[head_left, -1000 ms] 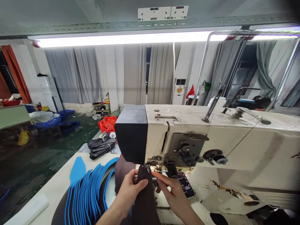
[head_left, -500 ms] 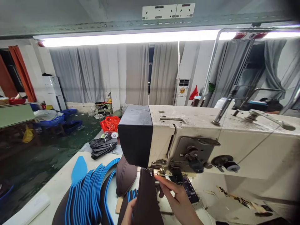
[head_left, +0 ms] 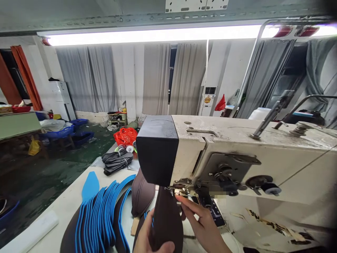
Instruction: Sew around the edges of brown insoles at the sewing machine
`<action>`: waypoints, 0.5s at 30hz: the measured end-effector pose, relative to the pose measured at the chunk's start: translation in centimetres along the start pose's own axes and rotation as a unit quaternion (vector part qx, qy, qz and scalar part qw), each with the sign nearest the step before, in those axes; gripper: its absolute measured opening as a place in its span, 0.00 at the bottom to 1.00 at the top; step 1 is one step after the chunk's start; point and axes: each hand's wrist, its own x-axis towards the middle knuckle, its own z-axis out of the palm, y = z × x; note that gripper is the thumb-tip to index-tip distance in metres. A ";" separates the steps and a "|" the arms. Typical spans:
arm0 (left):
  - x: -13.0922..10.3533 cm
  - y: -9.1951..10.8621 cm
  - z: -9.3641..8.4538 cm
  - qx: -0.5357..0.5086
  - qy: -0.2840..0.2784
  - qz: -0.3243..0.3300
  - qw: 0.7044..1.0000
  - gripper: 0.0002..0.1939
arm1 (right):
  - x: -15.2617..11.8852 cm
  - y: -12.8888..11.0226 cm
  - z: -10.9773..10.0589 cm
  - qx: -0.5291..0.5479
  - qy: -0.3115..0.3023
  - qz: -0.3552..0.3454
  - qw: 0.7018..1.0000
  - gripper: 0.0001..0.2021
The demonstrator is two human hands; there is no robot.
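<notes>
A dark brown, curved fabric piece runs lengthwise from under the head of the sewing machine toward me. My left hand grips its near part, fingers on the left edge and thumb across the top. Close to the needle area, my right hand has thumb and index finger pinched at the right edge of the same piece. The needle and presser foot are mostly hidden beneath the machine head. Behind the held piece lies another brown curved piece, with seams along it.
Left on the table, a fanned stack of black pieces with blue edges stands beside a white bar. Farther back lie bundled black strips and a red plastic bag. A phone rests under the machine arm.
My left hand has come further up into view, its thumb now over the fabric. The piece's near end has swung and shows a rounded right edge. The view has shifted slightly.
</notes>
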 end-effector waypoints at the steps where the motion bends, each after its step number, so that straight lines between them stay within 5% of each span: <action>1: 0.2 0.5 0.1 0.002 -0.008 -0.005 1.000 0.39 | 0.0 -0.1 0.0 0.003 -0.003 0.001 1.000 0.19; 9: 2.2 5.3 0.3 0.014 -0.078 -0.047 0.996 0.32 | 0.3 -1.0 -0.5 0.017 -0.028 0.008 0.999 0.22; 15: 4.1 6.2 -0.1 0.030 -0.120 -0.044 0.991 0.25 | 0.3 -0.8 -0.3 0.012 -0.025 0.010 1.000 0.22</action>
